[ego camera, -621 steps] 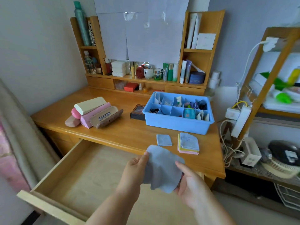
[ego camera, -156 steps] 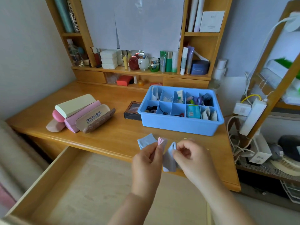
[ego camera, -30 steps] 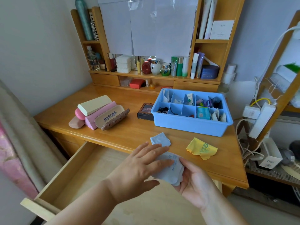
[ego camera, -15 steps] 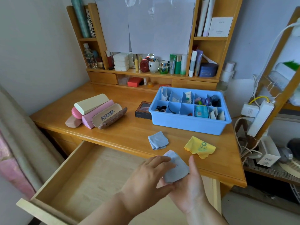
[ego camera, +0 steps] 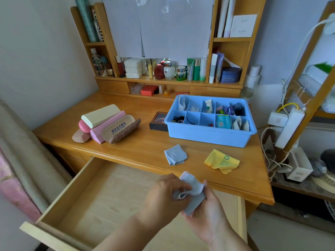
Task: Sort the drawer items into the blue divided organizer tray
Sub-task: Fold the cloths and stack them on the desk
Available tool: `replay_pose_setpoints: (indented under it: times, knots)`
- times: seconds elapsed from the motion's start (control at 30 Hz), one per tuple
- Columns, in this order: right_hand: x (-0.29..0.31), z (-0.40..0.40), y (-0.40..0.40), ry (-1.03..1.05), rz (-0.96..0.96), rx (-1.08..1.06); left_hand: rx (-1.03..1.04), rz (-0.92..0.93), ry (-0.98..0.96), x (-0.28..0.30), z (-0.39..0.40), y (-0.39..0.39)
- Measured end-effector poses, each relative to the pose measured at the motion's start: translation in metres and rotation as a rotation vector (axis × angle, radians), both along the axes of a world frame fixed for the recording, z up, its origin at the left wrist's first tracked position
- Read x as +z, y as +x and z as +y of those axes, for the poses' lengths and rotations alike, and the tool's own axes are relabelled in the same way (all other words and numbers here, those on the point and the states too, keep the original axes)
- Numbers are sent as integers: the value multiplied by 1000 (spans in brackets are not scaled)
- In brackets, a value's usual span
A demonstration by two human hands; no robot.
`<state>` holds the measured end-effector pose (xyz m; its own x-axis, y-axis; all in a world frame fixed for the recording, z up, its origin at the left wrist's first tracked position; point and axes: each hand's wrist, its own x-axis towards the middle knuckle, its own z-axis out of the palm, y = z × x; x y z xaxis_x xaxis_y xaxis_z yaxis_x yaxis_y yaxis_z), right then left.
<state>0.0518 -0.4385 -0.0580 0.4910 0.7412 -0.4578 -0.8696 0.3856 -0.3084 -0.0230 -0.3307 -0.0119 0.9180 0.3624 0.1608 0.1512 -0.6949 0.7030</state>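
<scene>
Writing: blue print on the beige glasses case, too small to be read.
Organizer tray: on the tabletop; small items held in compartments.
Grey-blue cloth: folded, gripped by left hand and right hand over the open drawer.

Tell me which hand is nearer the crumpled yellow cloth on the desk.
Right. The right hand sits below the yellow cloth, slightly left of it; the left hand is further left. Both grip a folded blue cloth.

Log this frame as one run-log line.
phase: folding | left hand: grips blue cloth | right hand: grips same cloth | desk: folded blue cloth, yellow cloth | tray: cloths not yet in
</scene>
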Motion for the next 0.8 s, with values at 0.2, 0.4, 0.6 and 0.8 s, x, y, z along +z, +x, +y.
replay_pose_setpoints:
  times: [0.2,0.4,0.6,0.8]
  knots:
    - [0,-8,-6,3,-119,38,298,-12,-709,-7,13,3]
    - [-8,-15,-10,29,-83,54,429,-197,-1696,-24,27,-7]
    - [-13,-18,-9,-15,-2,92,414,-313,-1638,-45,12,-14]
    - [-13,-18,-5,-85,19,111,-270,-189,-89,-32,5,-19]
